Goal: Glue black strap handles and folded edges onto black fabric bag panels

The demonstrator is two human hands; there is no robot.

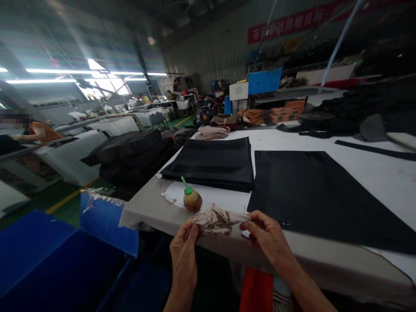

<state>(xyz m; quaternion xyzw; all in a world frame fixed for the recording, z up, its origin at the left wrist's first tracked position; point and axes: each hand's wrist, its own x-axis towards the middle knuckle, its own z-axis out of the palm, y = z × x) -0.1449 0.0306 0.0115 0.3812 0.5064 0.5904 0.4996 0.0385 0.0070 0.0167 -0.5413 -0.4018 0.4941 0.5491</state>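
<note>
Crumpled beige cloth (215, 220) at front edge of white-covered surface (370, 169); left grip (185, 245), right grip (268, 234) pinching opposite ends. Round brown bottle with green nozzle (192, 201) just beyond: careless cloth sweep could tip it toward black sheet stack (214, 158).

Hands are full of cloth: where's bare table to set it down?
Widest: white tabletop between the flat black sheet and the narrow dark strip. Smaller: the front left corner, left of the bottle and cloth. Crowded: the far edge, with folded stacks and dark fabric.
</note>
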